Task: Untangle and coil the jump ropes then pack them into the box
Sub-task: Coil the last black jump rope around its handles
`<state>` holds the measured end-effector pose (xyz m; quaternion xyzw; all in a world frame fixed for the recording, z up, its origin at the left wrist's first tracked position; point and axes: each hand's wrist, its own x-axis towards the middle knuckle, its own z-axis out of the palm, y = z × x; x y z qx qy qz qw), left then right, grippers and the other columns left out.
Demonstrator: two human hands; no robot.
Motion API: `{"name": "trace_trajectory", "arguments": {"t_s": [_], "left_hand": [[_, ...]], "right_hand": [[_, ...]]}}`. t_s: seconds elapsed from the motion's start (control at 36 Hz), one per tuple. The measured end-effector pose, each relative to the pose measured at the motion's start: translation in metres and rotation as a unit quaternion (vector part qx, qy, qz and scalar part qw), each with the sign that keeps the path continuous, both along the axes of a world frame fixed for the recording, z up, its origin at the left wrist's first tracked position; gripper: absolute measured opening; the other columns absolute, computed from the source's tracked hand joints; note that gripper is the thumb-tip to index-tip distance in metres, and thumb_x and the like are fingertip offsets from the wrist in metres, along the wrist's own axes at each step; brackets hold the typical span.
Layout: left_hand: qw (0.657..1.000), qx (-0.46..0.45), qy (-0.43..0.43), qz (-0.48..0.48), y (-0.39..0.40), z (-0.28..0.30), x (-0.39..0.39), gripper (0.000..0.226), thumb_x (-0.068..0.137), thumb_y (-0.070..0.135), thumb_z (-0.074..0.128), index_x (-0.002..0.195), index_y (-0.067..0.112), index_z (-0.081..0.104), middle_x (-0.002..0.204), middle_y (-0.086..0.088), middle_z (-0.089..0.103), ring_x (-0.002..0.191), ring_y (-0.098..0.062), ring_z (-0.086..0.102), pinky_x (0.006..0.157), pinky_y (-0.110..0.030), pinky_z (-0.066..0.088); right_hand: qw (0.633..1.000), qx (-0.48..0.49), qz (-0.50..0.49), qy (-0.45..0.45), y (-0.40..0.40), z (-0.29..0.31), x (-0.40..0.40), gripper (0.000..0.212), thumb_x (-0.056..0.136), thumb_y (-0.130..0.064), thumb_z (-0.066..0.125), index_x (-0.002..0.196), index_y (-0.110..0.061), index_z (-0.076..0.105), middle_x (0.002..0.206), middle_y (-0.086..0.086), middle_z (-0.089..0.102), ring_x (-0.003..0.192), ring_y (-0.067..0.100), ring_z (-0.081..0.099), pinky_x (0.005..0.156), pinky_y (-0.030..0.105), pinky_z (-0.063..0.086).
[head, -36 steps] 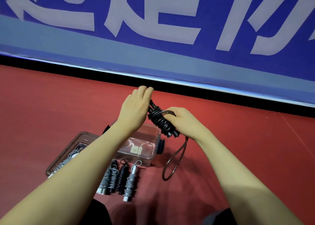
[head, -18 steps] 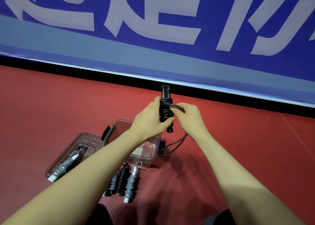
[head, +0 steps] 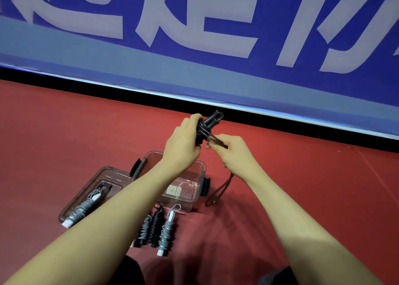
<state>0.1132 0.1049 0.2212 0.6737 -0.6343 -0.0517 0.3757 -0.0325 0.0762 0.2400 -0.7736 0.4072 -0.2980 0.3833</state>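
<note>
**Black rope bundle held above the clear box**

A blue banner with large pale lettering (head: 194, 26) backs the smooth red floor (head: 64, 133). On the floor stand a clear plastic box with black latches (head: 195, 189) and, just to its left, its flat clear lid (head: 86, 189), which carries a grey-wound rope with white handles (head: 83, 209). Three coiled ropes (head: 155, 228), grey and black, lie side by side before the box. Above it, the left hand (head: 183, 146) grips the black jump rope bundle (head: 208, 124); the right hand (head: 233, 150) pinches its thin loose cord (head: 218, 191), which loops down to the floor.
</note>
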Motion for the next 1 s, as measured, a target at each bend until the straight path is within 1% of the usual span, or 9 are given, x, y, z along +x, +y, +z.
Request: {"name": "trace_trajectory", "arguments": {"t_s": [0.11, 0.25, 0.39, 0.53, 0.61, 0.69, 0.78, 0.86, 1.0], "left_hand": [[0.997, -0.001, 0.082, 0.013, 0.001, 0.003, 0.000, 0.052, 0.071, -0.005, 0.052, 0.117, 0.015, 0.042, 0.107, -0.003, 0.059, 0.092, -0.026, 0.056, 0.074, -0.044, 0.047], [0.996, 0.026, 0.082, 0.024, -0.003, 0.006, 0.006, 0.032, 0.071, 0.000, 0.057, 0.102, 0.008, 0.052, 0.096, -0.006, 0.057, 0.085, -0.025, 0.056, 0.072, -0.040, 0.047], [0.992, 0.027, 0.123, -0.025, 0.002, 0.014, 0.004, 0.031, 0.071, -0.004, 0.057, 0.095, 0.016, 0.051, 0.088, 0.006, 0.061, 0.078, -0.011, 0.055, 0.058, -0.010, 0.037], [0.984, 0.026, 0.129, -0.117, 0.007, 0.018, 0.008, 0.035, 0.065, -0.008, 0.059, 0.088, 0.018, 0.052, 0.078, 0.014, 0.058, 0.068, 0.004, 0.051, 0.058, -0.011, 0.036], [0.978, 0.042, 0.088, -0.185, 0.010, 0.018, 0.011, 0.034, 0.062, -0.009, 0.061, 0.087, 0.013, 0.053, 0.073, 0.012, 0.054, 0.063, 0.001, 0.047, 0.057, -0.016, 0.035], [0.965, 0.052, 0.032, -0.256, 0.012, 0.018, 0.011, 0.031, 0.066, -0.008, 0.061, 0.086, 0.015, 0.055, 0.073, 0.011, 0.055, 0.064, -0.002, 0.049, 0.059, -0.016, 0.036], [0.951, 0.072, -0.042, -0.296, 0.013, 0.014, 0.010, 0.025, 0.068, -0.007, 0.060, 0.085, 0.012, 0.057, 0.075, 0.008, 0.056, 0.068, -0.008, 0.050, 0.061, -0.014, 0.036], [0.938, 0.108, -0.113, -0.309, 0.012, 0.012, 0.010, 0.023, 0.070, -0.005, 0.060, 0.088, 0.009, 0.060, 0.079, 0.003, 0.059, 0.073, -0.015, 0.053, 0.064, -0.024, 0.040], [0.917, 0.198, -0.194, -0.288, 0.012, 0.009, 0.007, 0.022, 0.073, 0.003, 0.062, 0.082, 0.022, 0.055, 0.079, 0.007, 0.060, 0.074, -0.018, 0.054, 0.063, -0.035, 0.046]], "right_hand": [[0.998, 0.062, -0.017, 0.001, 0.002, 0.003, 0.002, 0.021, 0.095, -0.019, 0.052, 0.081, -0.008, 0.064, 0.052, 0.003, 0.055, 0.035, 0.008, 0.044, 0.048, 0.023, 0.045], [0.983, 0.183, -0.017, -0.029, 0.001, 0.002, -0.001, 0.040, 0.093, -0.028, 0.058, 0.060, -0.006, 0.053, 0.039, 0.002, 0.034, 0.029, 0.012, 0.034, 0.047, 0.029, 0.051], [0.982, 0.188, -0.032, -0.016, -0.004, -0.001, -0.007, 0.045, 0.088, -0.030, 0.067, 0.055, -0.008, 0.045, 0.044, 0.004, 0.033, 0.030, 0.015, 0.029, 0.048, 0.031, 0.053], [0.991, 0.099, -0.062, 0.070, -0.013, -0.009, -0.011, 0.040, 0.082, -0.032, 0.072, 0.054, -0.014, 0.051, 0.046, 0.001, 0.045, 0.033, 0.019, 0.043, 0.051, 0.034, 0.056], [0.983, -0.018, -0.069, 0.172, -0.015, -0.010, -0.015, 0.037, 0.081, -0.032, 0.069, 0.051, -0.019, 0.052, 0.050, -0.004, 0.045, 0.053, 0.024, 0.046, 0.053, 0.033, 0.048], [0.954, -0.089, -0.057, 0.280, -0.012, -0.002, -0.020, 0.022, 0.084, -0.022, 0.058, 0.063, -0.019, 0.050, 0.069, 0.002, 0.052, 0.071, 0.029, 0.044, 0.059, 0.032, 0.036], [0.932, -0.147, -0.016, 0.330, -0.012, 0.001, -0.023, 0.027, 0.078, -0.008, 0.054, 0.061, -0.017, 0.035, 0.065, 0.003, 0.049, 0.069, 0.030, 0.045, 0.053, 0.031, 0.029], [0.907, -0.193, 0.017, 0.373, -0.009, 0.003, -0.021, 0.031, 0.081, -0.013, 0.054, 0.061, -0.018, 0.031, 0.058, -0.003, 0.041, 0.064, 0.027, 0.039, 0.057, 0.034, 0.020], [0.863, -0.286, 0.063, 0.411, -0.011, -0.006, -0.019, 0.025, 0.089, -0.021, 0.056, 0.070, -0.016, 0.040, 0.055, -0.008, 0.036, 0.050, 0.010, 0.027, 0.070, 0.030, 0.023]]}}
